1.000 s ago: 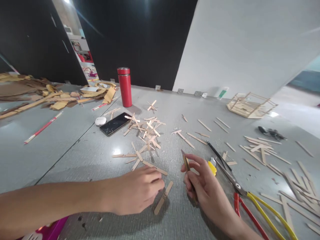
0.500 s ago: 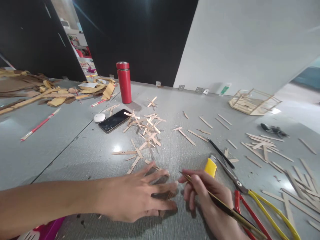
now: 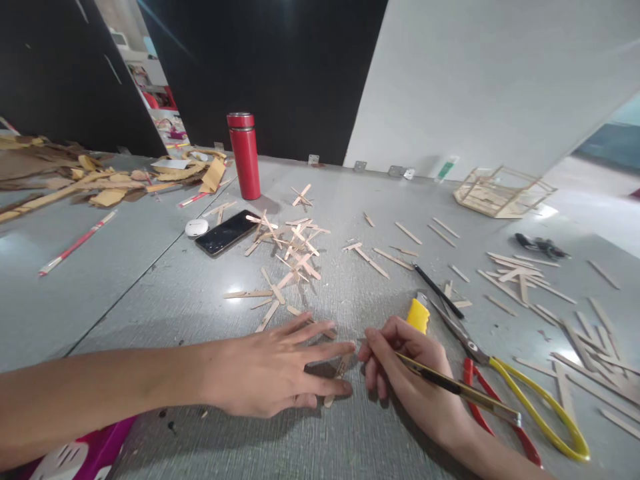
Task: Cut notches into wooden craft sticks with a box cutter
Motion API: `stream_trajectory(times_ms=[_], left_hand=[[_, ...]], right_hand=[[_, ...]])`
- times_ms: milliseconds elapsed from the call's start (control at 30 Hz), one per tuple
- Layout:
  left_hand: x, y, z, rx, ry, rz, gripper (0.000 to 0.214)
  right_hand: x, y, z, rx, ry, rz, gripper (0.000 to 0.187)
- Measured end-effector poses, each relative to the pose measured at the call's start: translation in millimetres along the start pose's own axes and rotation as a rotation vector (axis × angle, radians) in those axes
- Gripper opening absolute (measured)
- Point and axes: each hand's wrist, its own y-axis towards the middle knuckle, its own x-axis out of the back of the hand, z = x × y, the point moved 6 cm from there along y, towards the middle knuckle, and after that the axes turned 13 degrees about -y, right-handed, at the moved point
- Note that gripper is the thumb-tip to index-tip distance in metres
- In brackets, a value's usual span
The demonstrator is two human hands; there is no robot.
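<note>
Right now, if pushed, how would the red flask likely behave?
The flask would likely tip if pushed high, being tall and narrow. Once down, it would probably roll, since its body looks round. Its smooth, shiny side may feel slippery.

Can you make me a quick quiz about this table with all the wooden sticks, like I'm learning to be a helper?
1. What lies partly covered by the bare left hand?

2. True or false: the bare right hand is holding a tall red flask.

3. Where is the yellow tool with the grey tip?
A. On the black smartphone
B. Just beyond the right hand
C. Among the brown cardboard scraps

Key
1. A flat, pale wooden stick.
2. False: it holds a slim gold-and-black tool.
3. B.
</note>
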Motion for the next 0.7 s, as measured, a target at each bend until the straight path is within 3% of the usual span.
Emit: stream_trajectory(times_ms=[200, 300, 500, 633, 700], left_hand=[[-3.8, 0.8, 3.1, 0.005, 0.04, 0.021, 0.041], [0.7, 5.2, 0.2, 0.016, 0.032, 0.022, 0.031], [-0.4, 3.7, 19.2, 0.37, -0.109, -0.273, 0.027], [-9.4, -0.7, 22.7, 0.422, -0.156, -0.28, 0.009], [-9.3, -1.8, 19.8, 0.447, -0.195, -0.284, 0.015]], right_hand=[[0.3, 4.8, -0.7, 0.071, -0.119, 0.05, 0.045], [-0.2, 5.7, -0.4, 0.067, -0.152, 0.057, 0.041], [2.3, 5.1, -2.7, 0.027, -0.169, 0.004, 0.032], [3.5, 3.7, -0.2, 0.083, -0.14, -0.031, 0.027], [4.0, 3.9, 2.4, 0.13, -0.149, -0.053, 0.028]])
